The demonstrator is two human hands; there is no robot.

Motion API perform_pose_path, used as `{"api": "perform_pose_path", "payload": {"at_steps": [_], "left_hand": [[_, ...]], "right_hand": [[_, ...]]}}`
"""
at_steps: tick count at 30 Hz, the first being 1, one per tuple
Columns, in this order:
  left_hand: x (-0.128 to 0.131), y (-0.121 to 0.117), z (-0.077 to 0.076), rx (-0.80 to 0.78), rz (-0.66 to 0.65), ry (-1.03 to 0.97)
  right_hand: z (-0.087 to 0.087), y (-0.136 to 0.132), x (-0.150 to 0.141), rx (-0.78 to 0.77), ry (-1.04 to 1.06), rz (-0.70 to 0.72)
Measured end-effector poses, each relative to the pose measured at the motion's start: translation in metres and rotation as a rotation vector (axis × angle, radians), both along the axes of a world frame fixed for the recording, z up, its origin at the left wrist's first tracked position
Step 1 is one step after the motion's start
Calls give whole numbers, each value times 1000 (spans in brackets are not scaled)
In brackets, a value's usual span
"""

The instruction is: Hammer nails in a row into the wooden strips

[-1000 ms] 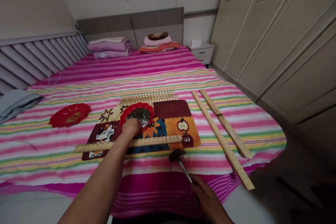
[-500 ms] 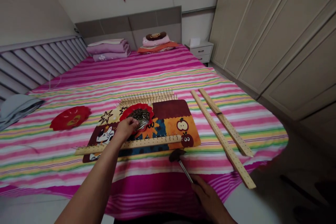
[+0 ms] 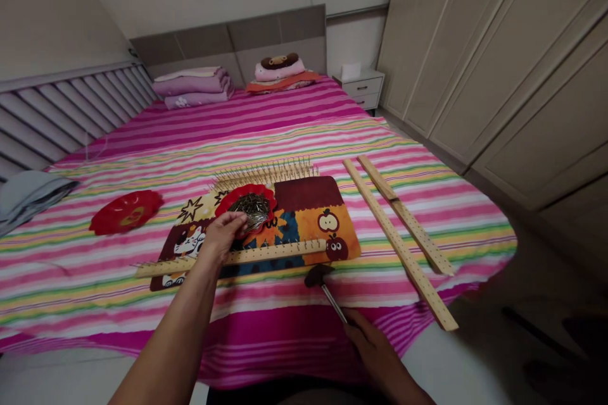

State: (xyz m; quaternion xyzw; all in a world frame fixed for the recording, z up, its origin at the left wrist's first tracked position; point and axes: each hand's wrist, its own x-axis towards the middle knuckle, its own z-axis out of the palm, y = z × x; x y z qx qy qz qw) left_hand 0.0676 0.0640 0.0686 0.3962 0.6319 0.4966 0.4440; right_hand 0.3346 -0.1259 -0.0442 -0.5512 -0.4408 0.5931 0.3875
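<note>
My left hand (image 3: pixel 227 231) is at the near left edge of a scalloped red plate (image 3: pixel 221 205) heaped with nails (image 3: pixel 251 207). Its fingers are pinched together; whatever is between them is too small to make out. Below that hand, a wooden strip (image 3: pixel 280 252) with several nails standing along it lies across a patterned mat (image 3: pixel 311 193). My right hand (image 3: pixel 368 342) grips a hammer (image 3: pixel 335 304) by its handle, the dark head close to the mat's near edge.
Behind the red plate lie strips bristling with upright nails (image 3: pixel 270 171). Two bare perforated strips, a longer one (image 3: pixel 399 243) and another (image 3: pixel 420 231), rest at the right. A second red plate (image 3: pixel 126 212) sits at the left. Folded bedding (image 3: pixel 194 88) lies at the headboard.
My left hand has shifted slightly down and left at the plate of nails, fingers still pinched. The hammer stays in my right hand, and the whole view has shifted a little.
</note>
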Motion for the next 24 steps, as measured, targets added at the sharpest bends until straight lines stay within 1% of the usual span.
{"api": "perform_pose_path", "payload": {"at_steps": [2, 4, 7, 10, 13, 15, 19, 24], "left_hand": [[5, -10, 1, -17, -30, -43], [13, -22, -3, -9, -67, -63], [28, -41, -18, 7, -120, -37], [43, -54, -38, -30, -152, -22], [57, -59, -55, -58, -134, 6], [64, -59, -62, -48, -106, 45], [71, -59, -70, -6, -66, 118], [71, -62, -77, 36, -24, 142]], "right_hand": [[1, 0, 0, 0, -7, -2], [3, 0, -1, -4, -7, -12], [6, 0, -2, 4, 0, -34], [8, 0, -3, 1, 14, -47], [9, 0, -3, -20, 30, -49], [8, 0, -3, -19, 32, -38], [4, -1, -1, -14, 13, -15], [3, -2, -1, -14, 15, -14]]}}
